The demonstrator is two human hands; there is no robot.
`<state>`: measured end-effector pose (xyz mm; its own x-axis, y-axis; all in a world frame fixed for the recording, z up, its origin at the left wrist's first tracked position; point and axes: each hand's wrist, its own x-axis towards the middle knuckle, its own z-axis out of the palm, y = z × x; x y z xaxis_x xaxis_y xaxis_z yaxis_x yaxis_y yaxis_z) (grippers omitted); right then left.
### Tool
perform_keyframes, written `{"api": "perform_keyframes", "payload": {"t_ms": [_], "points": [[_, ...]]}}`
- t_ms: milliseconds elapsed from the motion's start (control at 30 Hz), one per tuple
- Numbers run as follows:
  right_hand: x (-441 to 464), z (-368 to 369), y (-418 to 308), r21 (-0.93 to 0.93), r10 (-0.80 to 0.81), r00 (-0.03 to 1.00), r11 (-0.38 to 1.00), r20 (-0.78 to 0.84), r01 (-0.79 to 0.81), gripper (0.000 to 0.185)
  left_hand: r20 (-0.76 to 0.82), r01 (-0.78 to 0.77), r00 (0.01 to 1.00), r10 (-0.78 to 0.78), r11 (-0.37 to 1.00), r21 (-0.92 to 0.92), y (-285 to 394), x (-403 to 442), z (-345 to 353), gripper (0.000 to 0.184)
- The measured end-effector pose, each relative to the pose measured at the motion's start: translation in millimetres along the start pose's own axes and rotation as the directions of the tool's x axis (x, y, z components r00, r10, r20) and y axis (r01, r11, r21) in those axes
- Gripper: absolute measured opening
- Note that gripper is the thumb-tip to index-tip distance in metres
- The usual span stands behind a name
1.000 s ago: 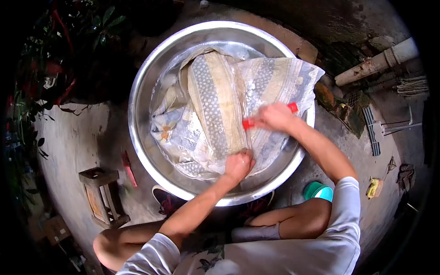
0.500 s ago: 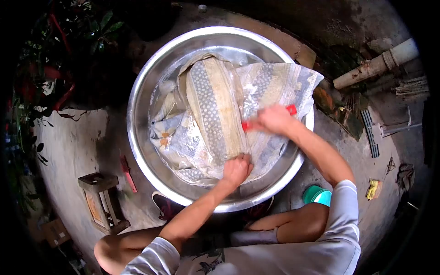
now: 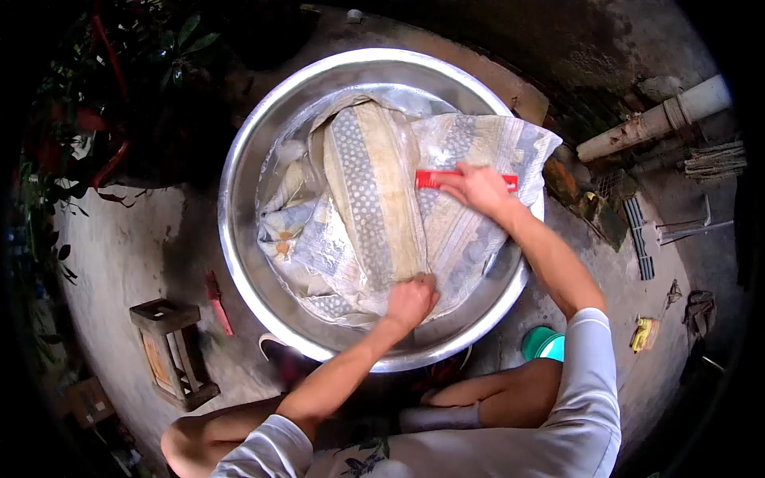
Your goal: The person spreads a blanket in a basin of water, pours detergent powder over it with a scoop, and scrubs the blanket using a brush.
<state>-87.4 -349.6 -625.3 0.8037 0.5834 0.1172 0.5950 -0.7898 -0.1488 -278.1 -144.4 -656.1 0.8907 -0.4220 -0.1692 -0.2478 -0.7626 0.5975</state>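
Observation:
A wet patterned cloth (image 3: 374, 191) with beige and grey dotted bands lies bunched in a large round metal basin (image 3: 239, 263), its right part reaching up to the rim. My left hand (image 3: 412, 301) is closed on the cloth's fold near the front of the basin. Above and to the right, my right hand (image 3: 482, 191) grips a red brush (image 3: 434, 179), which rests on the cloth. The brush's underside is hidden. Some water shows around the cloth.
A small wooden stool (image 3: 171, 350) and a red-handled object (image 3: 216, 303) are on the floor at left. A green bucket (image 3: 542, 342) stands by my right knee. At right are a pipe (image 3: 653, 119), a squeegee-like tool (image 3: 639, 239) and a yellow item (image 3: 644, 334).
My right hand and the red brush have moved up along the cloth, and the brush now lies more level. My left hand keeps its hold. The view has shifted slightly.

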Motion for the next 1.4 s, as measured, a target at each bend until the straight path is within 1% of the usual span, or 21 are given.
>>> {"api": "perform_keyframes", "payload": {"t_ms": [167,233,300,400,467,500,567,633,700,800,833,900,933,967,1033,1100,1167,1267,1300,1367,1400], "points": [[-14,-28,-33,0.154,0.057,0.998,0.986,0.024,-0.060,0.020,-0.054,0.035,0.998,-0.036,0.999,-0.029,5,-3,-20,0.017],[-27,-4,-50,0.249,-0.264,0.955,0.924,-0.135,0.290,0.018,-0.070,0.047,0.996,-0.050,0.998,-0.033,3,-4,-16,0.016],[-21,7,-42,0.209,-0.303,0.953,0.932,0.000,0.296,0.018,-0.081,-0.005,0.997,0.007,1.000,0.025,-4,-6,3,0.016],[15,-9,-2,-0.029,0.097,0.994,0.995,0.039,-0.096,0.023,-0.057,-0.014,0.998,0.014,1.000,0.013,-5,-3,-6,0.016],[10,-24,-5,0.023,0.151,0.989,0.988,-0.002,-0.151,0.024,0.003,0.005,1.000,-0.005,1.000,0.029,-1,-7,-16,0.019],[3,-29,-25,0.032,0.163,0.977,0.985,0.138,-0.169,0.025,0.059,0.021,0.998,-0.024,0.998,0.052,-2,-5,-21,0.021],[-19,-4,-44,0.152,-0.228,0.973,0.963,0.029,0.222,0.025,0.000,0.024,1.000,-0.024,0.999,0.022,-2,-4,-23,0.019],[-14,3,-33,0.125,-0.252,0.966,0.962,0.053,0.244,0.027,-0.039,0.019,0.999,-0.020,1.000,-0.018,-2,-10,-21,0.017],[13,-11,-1,-0.108,0.189,0.977,0.978,0.095,-0.178,0.028,-0.022,-0.007,1.000,0.005,0.998,-0.069,-8,-3,-26,0.019],[11,-23,-5,-0.004,0.192,0.981,0.981,0.009,-0.192,0.029,-0.080,-0.046,0.996,0.045,0.999,-0.015,-12,-5,-52,0.020],[5,-27,-31,0.084,0.140,0.987,0.986,0.078,-0.147,0.028,-0.087,-0.042,0.995,0.041,0.999,-0.013,-16,-4,-54,0.020],[-12,4,-38,0.111,-0.294,0.951,0.953,0.099,0.282,0.028,-0.244,-0.036,0.967,0.079,0.984,0.176,-26,-7,-51,0.022],[-5,10,-34,0.179,-0.207,0.978,0.963,0.012,0.202,0.029,-0.243,-0.032,0.967,0.075,0.984,0.176,-35,-7,-43,0.022],[4,12,-20,0.024,-0.046,0.988,0.999,0.150,0.043,0.031,-0.125,-0.033,0.990,0.066,0.969,0.247,-46,-6,-32,0.022],[27,-4,-5,-0.076,0.153,0.984,0.986,0.093,-0.146,0.033,-0.011,-0.053,0.998,0.059,0.948,0.315,-54,-3,-37,0.023],[33,-15,-1,-0.001,0.187,0.982,0.982,-0.014,-0.187,0.034,0.217,-0.118,0.974,0.061,0.959,0.259,-58,-14,-63,0.026],[34,-16,-4,0.083,0.225,0.966,0.973,-0.124,-0.216,0.038,0.214,-0.057,0.977,-0.017,0.940,0.337,-75,-32,-87,0.027],[29,2,-14,0.427,0.574,0.818,0.746,-0.025,-0.511,0.048,0.199,0.114,0.959,-0.203,0.916,0.385,-84,-43,-133,0.024],[30,-1,-22,0.431,0.576,0.817,0.743,-0.023,-0.512,0.048,0.203,0.113,0.958,-0.205,0.915,0.388,-76,-43,-139,0.024],[38,-9,-47,0.706,0.569,0.559,-0.055,0.603,-0.706,0.031,0.077,0.186,0.973,-0.217,0.937,0.295,-59,-40,-142,0.030],[40,-1,-55,0.704,0.570,0.554,-0.062,0.607,-0.708,0.031,-0.066,0.049,0.997,-0.034,0.969,0.243,-54,-42,-129,0.035]]}}
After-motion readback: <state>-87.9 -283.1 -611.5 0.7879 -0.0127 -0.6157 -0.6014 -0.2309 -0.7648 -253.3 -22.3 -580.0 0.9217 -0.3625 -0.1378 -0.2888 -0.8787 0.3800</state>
